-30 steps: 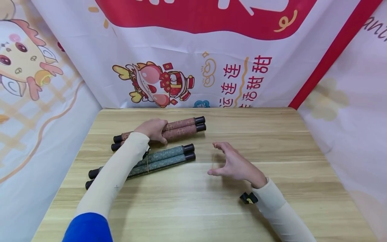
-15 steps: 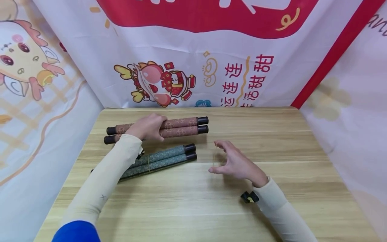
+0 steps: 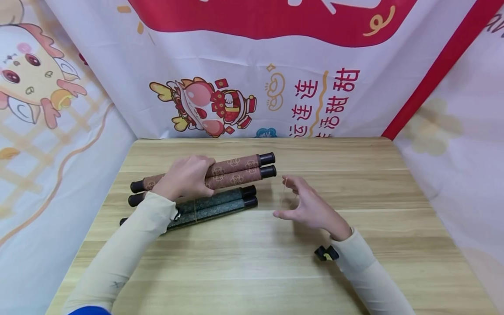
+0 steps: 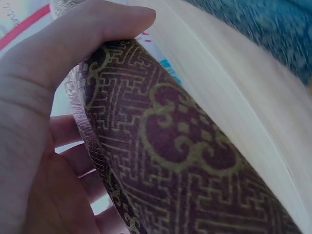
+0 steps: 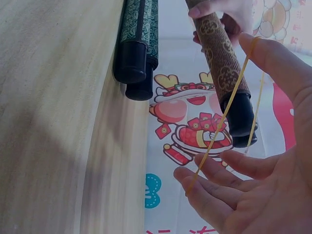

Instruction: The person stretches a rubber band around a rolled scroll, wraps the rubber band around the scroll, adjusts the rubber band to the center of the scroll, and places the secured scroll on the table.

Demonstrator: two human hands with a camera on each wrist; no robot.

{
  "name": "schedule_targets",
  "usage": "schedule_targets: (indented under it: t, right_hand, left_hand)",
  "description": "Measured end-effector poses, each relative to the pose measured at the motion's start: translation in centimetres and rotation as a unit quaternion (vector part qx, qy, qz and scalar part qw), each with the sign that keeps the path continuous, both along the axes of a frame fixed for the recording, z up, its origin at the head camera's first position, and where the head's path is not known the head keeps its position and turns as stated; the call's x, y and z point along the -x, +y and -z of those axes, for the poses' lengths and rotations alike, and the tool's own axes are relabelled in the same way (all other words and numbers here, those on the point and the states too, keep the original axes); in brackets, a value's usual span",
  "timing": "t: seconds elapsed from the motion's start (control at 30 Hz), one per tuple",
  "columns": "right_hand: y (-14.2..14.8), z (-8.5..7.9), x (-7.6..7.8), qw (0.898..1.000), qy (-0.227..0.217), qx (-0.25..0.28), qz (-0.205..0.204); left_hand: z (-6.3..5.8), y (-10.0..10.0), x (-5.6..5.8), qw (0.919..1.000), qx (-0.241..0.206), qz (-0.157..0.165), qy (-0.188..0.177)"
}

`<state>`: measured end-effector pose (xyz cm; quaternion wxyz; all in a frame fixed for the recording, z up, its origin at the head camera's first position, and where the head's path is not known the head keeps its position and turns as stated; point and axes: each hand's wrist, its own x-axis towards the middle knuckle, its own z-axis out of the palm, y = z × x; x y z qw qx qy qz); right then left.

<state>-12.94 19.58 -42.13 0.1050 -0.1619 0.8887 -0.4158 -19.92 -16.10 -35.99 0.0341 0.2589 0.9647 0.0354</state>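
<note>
My left hand [image 3: 189,177] grips a pair of reddish-brown patterned scrolls [image 3: 236,178] with black end knobs, held above the table. Its thumb lies across the scroll cloth [image 4: 185,136] in the left wrist view. Below and nearer me, two green scrolls [image 3: 220,212] lie together with a thin band around them. My right hand [image 3: 307,205] is in the air just right of the brown scrolls' ends. A yellow rubber band [image 5: 214,138] is stretched between its spread thumb and fingers. In the head view, a small gap separates that hand from the scrolls.
The wooden table [image 3: 252,271] extends in front of me and to the right. A printed white cloth [image 3: 236,57] hangs behind its back edge, with more cloth on both sides.
My left hand has raised the brown scrolls off the table and shifted them slightly toward me, over part of the green pair. The right hand has risen only a little, with its band still stretched.
</note>
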Motion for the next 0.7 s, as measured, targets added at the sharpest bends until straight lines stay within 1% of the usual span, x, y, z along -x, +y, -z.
schedule_targets:
  t: [0.17,0.3,0.53,0.7]
  right_hand:
    - [-0.1,-0.2,0.1,1.000,0.017,0.020,0.003]
    - [0.0,-0.3,0.3,0.999,0.026,0.035,0.000]
    - [0.0,-0.6,0.3,0.998,0.037,0.060,-0.006]
    - [-0.2,-0.8,0.2,0.995,0.045,0.092,-0.019]
  left_hand:
    - [-0.3,0.5,-1.7,1.0000,0.008,0.001,-0.006]
    - [-0.1,1.0,-2.9,0.9999,0.011,0.005,0.001]
    - [0.5,1.3,-4.9,0.9999,0.000,0.008,0.014]
    - [1.1,1.3,-6.2,0.9998,-0.013,0.006,0.014]
